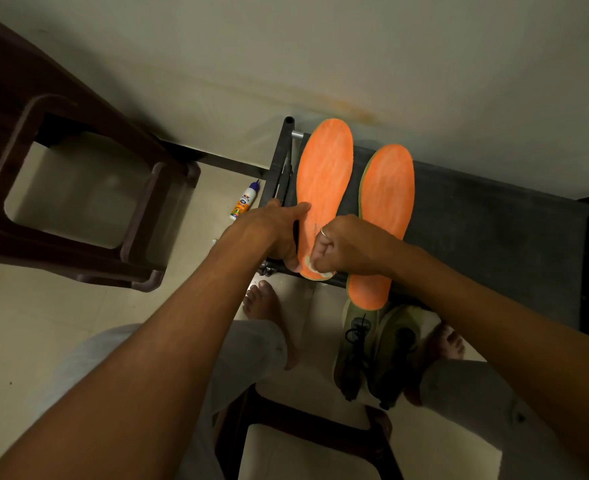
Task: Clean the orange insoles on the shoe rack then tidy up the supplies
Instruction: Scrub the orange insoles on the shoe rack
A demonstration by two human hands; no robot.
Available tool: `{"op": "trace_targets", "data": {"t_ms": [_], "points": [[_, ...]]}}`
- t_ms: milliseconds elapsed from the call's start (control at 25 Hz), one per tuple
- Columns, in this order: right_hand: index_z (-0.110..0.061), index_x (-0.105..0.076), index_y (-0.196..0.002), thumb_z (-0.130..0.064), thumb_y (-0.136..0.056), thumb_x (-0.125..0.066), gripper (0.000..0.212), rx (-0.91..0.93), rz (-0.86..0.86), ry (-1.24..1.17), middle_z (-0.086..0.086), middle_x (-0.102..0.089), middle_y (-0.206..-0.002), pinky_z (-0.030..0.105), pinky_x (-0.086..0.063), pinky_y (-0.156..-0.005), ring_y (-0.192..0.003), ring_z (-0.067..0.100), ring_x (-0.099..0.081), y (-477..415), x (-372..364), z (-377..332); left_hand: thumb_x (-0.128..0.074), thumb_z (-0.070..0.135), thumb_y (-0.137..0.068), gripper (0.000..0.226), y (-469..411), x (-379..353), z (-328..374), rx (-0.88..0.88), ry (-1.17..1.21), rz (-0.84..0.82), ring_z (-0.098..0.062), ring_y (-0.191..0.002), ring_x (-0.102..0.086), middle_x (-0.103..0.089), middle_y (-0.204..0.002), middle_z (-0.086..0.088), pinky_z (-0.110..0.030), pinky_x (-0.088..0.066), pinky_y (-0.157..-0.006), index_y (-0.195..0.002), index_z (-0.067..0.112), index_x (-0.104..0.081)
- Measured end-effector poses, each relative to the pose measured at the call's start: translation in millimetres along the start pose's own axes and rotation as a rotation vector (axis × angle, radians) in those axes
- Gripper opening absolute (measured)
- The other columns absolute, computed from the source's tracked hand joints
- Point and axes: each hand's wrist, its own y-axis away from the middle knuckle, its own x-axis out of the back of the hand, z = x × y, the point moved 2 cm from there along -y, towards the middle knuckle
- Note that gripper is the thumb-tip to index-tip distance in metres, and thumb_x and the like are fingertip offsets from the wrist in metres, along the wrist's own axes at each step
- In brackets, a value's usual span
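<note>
Two orange insoles lie side by side on the dark top of the shoe rack (494, 216). My left hand (275, 230) rests on the left insole (324, 174), thumb along its left edge and fingertips at its heel. My right hand (345, 247) is curled over the heel of that insole and pinches a small white pad (315, 268) against it. The right insole (386, 195) lies untouched, its heel hanging over the rack's near edge.
A small white glue bottle (244, 200) lies on the tiled floor left of the rack. A dark brown plastic stool (78, 188) stands at the left. A pair of greenish shoes (376, 355) sits on the floor below the rack, between my bare feet.
</note>
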Motion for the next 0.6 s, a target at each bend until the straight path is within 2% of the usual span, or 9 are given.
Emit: {"op": "trace_targets", "data": {"t_ms": [120,200,280,320,400,480,600], "points": [[-0.014,-0.054,-0.053,-0.018,-0.075,-0.059,0.023,-0.035,0.229,0.177,0.002,-0.056,-0.052,0.043,-0.048,-0.05,-0.047,0.02,-0.05,-0.1,1.7,4.0,-0.087,0.043,-0.07,0.123,0.7,0.6,-1.5,-0.007,0.013,-0.005,-0.04,-0.139,-0.035,-0.02,-0.156,-0.012,-0.056,-0.036,-0.112,-0.157,0.038,0.0],[-0.01,-0.065,-0.061,-0.016,-0.081,-0.063,0.02,0.041,0.136,0.064,0.001,-0.062,-0.057,0.04,-0.051,-0.056,-0.055,0.018,-0.059,4.1,-4.4,-3.5,-0.088,0.044,-0.069,0.124,-0.3,0.1,-1.9,-0.001,0.002,-0.005,-0.039,-0.14,-0.035,-0.02,-0.157,-0.011,-0.056,-0.037,-0.111,-0.157,0.038,0.0],[-0.013,-0.072,-0.066,-0.016,-0.08,-0.07,0.014,0.013,-0.018,-0.019,-0.007,-0.065,-0.06,0.027,-0.051,-0.056,-0.061,0.009,-0.063,7.4,0.9,-7.2,-0.088,0.044,-0.069,0.125,-1.4,-0.5,-1.2,0.006,0.001,-0.001,-0.039,-0.139,-0.036,-0.019,-0.157,-0.012,-0.056,-0.037,-0.111,-0.157,0.039,0.0],[-0.015,-0.069,-0.062,-0.016,-0.077,-0.071,0.015,-0.045,0.001,0.031,-0.006,-0.064,-0.059,0.031,-0.052,-0.056,-0.059,0.011,-0.063,4.8,4.7,-3.3,-0.088,0.044,-0.069,0.125,-1.3,-0.4,-1.3,0.006,0.008,0.0,-0.039,-0.139,-0.036,-0.019,-0.157,-0.012,-0.056,-0.037,-0.111,-0.157,0.039,0.0],[-0.013,-0.056,-0.057,-0.016,-0.076,-0.064,0.02,-0.159,0.16,0.207,0.003,-0.059,-0.059,0.04,-0.048,-0.053,-0.056,0.022,-0.058,0.8,8.1,7.9,-0.088,0.043,-0.069,0.124,-0.6,0.2,-2.1,0.003,0.019,-0.001,-0.039,-0.14,-0.035,-0.018,-0.157,-0.011,-0.056,-0.036,-0.111,-0.157,0.039,-0.001],[-0.012,-0.057,-0.062,-0.017,-0.081,-0.059,0.02,-0.103,0.233,0.212,0.004,-0.058,-0.061,0.04,-0.045,-0.052,-0.057,0.023,-0.056,2.2,-0.4,1.9,-0.088,0.043,-0.069,0.124,-0.2,0.9,-3.0,0.004,0.015,-0.004,-0.039,-0.14,-0.034,-0.018,-0.157,-0.011,-0.056,-0.036,-0.112,-0.157,0.039,0.0],[-0.014,-0.073,-0.073,-0.02,-0.086,-0.068,0.015,0.029,0.025,-0.065,-0.008,-0.067,-0.064,0.021,-0.047,-0.056,-0.06,0.007,-0.062,11.6,-3.0,-13.8,-0.088,0.047,-0.067,0.127,-2.1,0.5,-2.5,0.01,-0.022,-0.002,-0.039,-0.139,-0.036,-0.019,-0.157,-0.012,-0.056,-0.039,-0.11,-0.157,0.04,0.001]]}}
